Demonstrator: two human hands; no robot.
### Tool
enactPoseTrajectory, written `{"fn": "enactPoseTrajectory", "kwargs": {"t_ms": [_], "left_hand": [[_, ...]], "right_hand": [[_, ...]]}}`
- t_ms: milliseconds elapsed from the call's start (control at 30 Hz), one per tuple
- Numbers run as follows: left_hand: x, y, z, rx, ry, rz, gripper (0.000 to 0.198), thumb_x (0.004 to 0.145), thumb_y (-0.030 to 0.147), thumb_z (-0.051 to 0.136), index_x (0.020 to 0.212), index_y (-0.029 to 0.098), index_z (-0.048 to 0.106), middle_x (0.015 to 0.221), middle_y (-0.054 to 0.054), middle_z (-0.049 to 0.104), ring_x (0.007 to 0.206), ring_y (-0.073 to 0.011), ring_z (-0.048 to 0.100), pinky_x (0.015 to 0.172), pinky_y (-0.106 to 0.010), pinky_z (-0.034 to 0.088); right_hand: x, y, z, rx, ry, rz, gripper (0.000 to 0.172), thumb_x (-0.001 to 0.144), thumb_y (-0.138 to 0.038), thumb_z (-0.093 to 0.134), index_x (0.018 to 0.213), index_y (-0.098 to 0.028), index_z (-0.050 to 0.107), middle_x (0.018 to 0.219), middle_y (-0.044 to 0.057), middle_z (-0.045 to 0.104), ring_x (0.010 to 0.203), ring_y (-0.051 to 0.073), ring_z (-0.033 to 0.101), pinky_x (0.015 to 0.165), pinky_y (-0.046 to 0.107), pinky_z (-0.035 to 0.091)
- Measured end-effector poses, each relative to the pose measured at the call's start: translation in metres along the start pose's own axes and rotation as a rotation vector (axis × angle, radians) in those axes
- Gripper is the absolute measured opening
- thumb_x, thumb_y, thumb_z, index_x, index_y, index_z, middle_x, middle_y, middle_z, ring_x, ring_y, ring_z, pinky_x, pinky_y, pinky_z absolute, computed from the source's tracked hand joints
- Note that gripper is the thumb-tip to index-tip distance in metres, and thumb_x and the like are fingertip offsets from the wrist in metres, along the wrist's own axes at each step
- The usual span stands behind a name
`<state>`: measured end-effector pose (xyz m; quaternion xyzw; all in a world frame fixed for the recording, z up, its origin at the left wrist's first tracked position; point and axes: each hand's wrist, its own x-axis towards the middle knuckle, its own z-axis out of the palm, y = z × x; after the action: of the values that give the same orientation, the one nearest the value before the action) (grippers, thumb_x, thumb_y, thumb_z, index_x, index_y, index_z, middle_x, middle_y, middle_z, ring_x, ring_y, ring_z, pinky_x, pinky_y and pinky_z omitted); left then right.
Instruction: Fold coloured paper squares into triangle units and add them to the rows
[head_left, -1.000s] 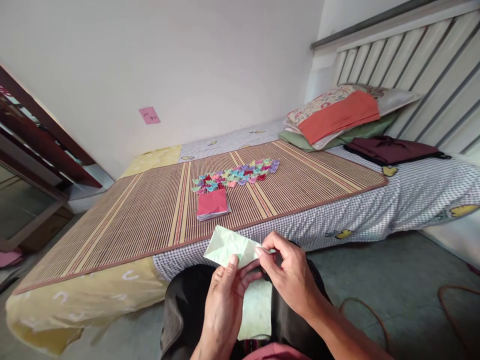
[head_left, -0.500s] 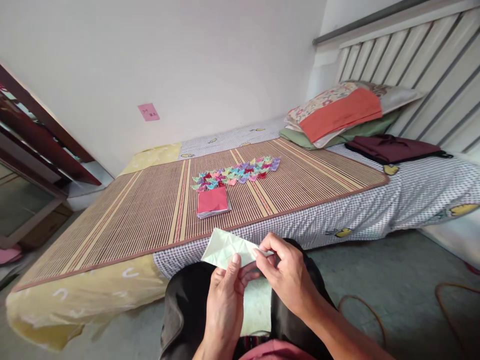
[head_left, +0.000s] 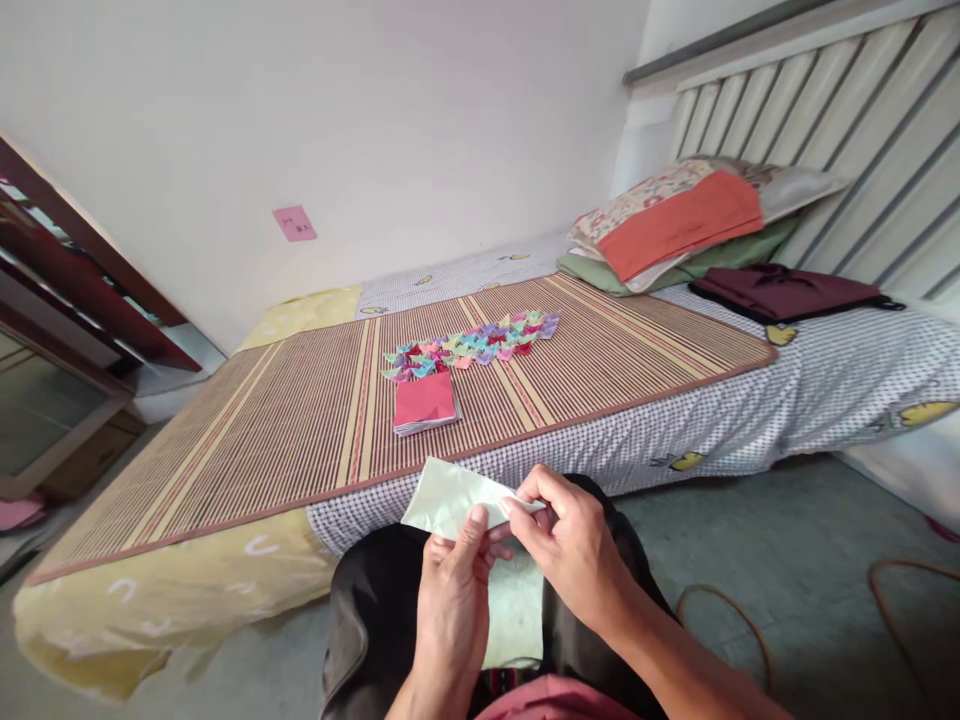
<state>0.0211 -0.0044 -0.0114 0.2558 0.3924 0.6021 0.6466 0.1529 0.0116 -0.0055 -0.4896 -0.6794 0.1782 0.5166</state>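
Note:
A pale green sheet of folded paper (head_left: 448,497) with crease lines is held above my lap. My left hand (head_left: 456,580) grips its lower edge, thumb on top and fingers underneath. At the paper's right end, my right hand (head_left: 566,530) pinches a narrow folded tip between thumb and forefinger. Beyond my hands, a stack of square paper (head_left: 424,400) with a red sheet on top lies on the woven mat (head_left: 300,430). Right behind that stack, several small folded paper pieces (head_left: 480,345) in many colours stand in rows.
The mat covers a bed with a checked sheet (head_left: 660,440). Pillows (head_left: 675,220) and a folded maroon cloth (head_left: 784,292) lie at the right by the slatted headboard (head_left: 825,130). A pink note (head_left: 295,223) is on the wall. A cable (head_left: 731,625) lies on the floor.
My left thumb has shifted slightly to the right along the paper. My right hand keeps its pinch at the right end, almost unmoved.

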Motion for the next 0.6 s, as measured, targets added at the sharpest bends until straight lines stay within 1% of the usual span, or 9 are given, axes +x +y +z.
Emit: {"fn": "enactPoseTrajectory", "kwargs": {"t_ms": [67,133,267,333,400,467,533,600], "left_hand": [[0.0011,-0.0005,-0.0013,-0.045,0.001,-0.007,0.026,0.076,0.031,0.091,0.076,0.009,0.079,0.074,-0.009,0.078,0.070,-0.0206,0.074,0.063,-0.028,0.059],[0.0026,-0.0008,-0.0024,-0.111,0.015,-0.036,0.023,0.074,0.027,0.093,0.080,0.010,0.079,0.077,-0.008,0.079,0.068,-0.0186,0.074,0.062,-0.026,0.058],[0.0059,-0.0017,-0.0045,-0.216,0.054,-0.121,0.028,0.067,0.022,0.097,0.084,0.011,0.078,0.082,-0.008,0.081,0.068,-0.0186,0.076,0.060,-0.024,0.057],[0.0070,-0.0020,-0.0053,-0.255,0.069,-0.139,0.031,0.065,0.021,0.098,0.086,0.011,0.077,0.082,-0.007,0.081,0.066,-0.0171,0.075,0.060,-0.024,0.057],[0.0073,-0.0017,-0.0054,-0.274,0.065,-0.150,0.032,0.065,0.020,0.098,0.088,0.011,0.078,0.081,-0.007,0.081,0.064,-0.0161,0.074,0.059,-0.023,0.056],[0.0072,-0.0006,-0.0048,-0.267,0.044,-0.162,0.033,0.065,0.021,0.098,0.090,0.011,0.078,0.081,-0.008,0.081,0.064,-0.0167,0.075,0.061,-0.023,0.057],[0.0072,0.0005,-0.0041,-0.247,0.033,-0.173,0.033,0.065,0.022,0.098,0.089,0.010,0.078,0.082,-0.009,0.082,0.065,-0.0181,0.076,0.063,-0.025,0.058],[0.0075,0.0011,-0.0040,-0.232,0.045,-0.172,0.032,0.063,0.023,0.099,0.085,0.011,0.077,0.081,-0.009,0.081,0.064,-0.0185,0.076,0.062,-0.025,0.057]], "right_hand": [[-0.0007,0.0007,0.0000,0.015,0.004,0.023,0.026,0.095,-0.021,0.062,0.073,-0.024,0.047,0.062,-0.005,0.052,0.053,0.013,0.054,0.055,0.023,0.042],[-0.0023,0.0022,0.0004,0.061,0.004,0.059,0.024,0.094,-0.022,0.063,0.075,-0.024,0.049,0.062,-0.006,0.054,0.053,0.013,0.058,0.054,0.023,0.044],[-0.0065,0.0043,0.0017,0.237,0.006,0.148,0.016,0.096,-0.025,0.062,0.083,-0.024,0.052,0.070,-0.005,0.060,0.056,0.014,0.070,0.054,0.021,0.051],[-0.0078,0.0039,0.0019,0.289,0.021,0.165,0.010,0.097,-0.025,0.061,0.089,-0.023,0.054,0.075,-0.005,0.062,0.056,0.013,0.072,0.054,0.020,0.054],[-0.0081,0.0031,0.0015,0.274,0.048,0.151,0.006,0.096,-0.022,0.060,0.092,-0.023,0.056,0.077,-0.004,0.063,0.055,0.012,0.070,0.054,0.020,0.054],[-0.0077,0.0028,0.0003,0.209,0.088,0.115,0.004,0.094,-0.020,0.060,0.093,-0.023,0.058,0.077,-0.003,0.065,0.058,0.012,0.069,0.057,0.021,0.054],[-0.0071,0.0039,-0.0018,0.150,0.116,0.082,0.004,0.093,-0.019,0.061,0.092,-0.023,0.060,0.074,-0.003,0.066,0.062,0.014,0.067,0.060,0.022,0.054],[-0.0066,0.0067,-0.0048,0.137,0.113,0.075,0.004,0.094,-0.019,0.060,0.092,-0.022,0.061,0.073,-0.002,0.067,0.063,0.015,0.067,0.061,0.023,0.053]]}}
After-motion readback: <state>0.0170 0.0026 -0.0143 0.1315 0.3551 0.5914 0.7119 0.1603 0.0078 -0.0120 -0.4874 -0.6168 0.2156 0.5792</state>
